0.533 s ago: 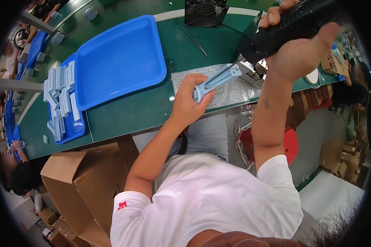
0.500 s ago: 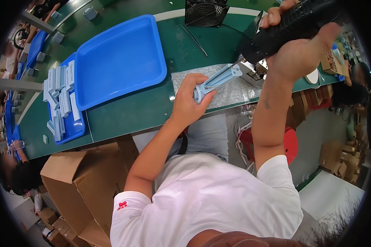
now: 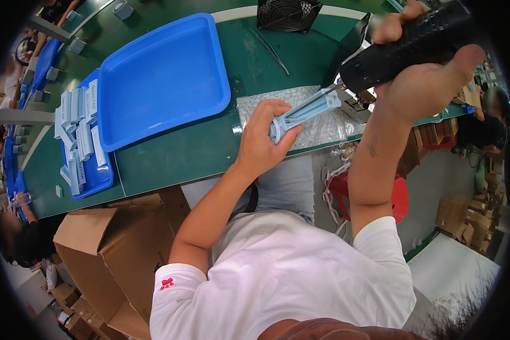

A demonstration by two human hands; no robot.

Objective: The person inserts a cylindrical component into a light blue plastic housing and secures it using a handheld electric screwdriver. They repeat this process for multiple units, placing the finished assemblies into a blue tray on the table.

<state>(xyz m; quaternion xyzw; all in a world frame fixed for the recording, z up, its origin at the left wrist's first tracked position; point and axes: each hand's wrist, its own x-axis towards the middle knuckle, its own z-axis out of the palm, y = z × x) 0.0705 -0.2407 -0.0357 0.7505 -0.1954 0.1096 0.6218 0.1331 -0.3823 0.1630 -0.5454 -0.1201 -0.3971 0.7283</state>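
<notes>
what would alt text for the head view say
A person's right hand drives a black power screwdriver into a pale blue plastic part held by the left hand over bubble wrap on a green bench.

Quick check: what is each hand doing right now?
Left hand: closed on the grey part.
Right hand: closed on the black driver.

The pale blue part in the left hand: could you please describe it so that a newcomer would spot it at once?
Start at the green table and find the sheet of bubble wrap near its front edge. Over it, the left hand grips a long, pale blue plastic part by its rounded end. Unlike the similar parts stacked in the far blue tray, a black power screwdriver meets its tip.
</notes>
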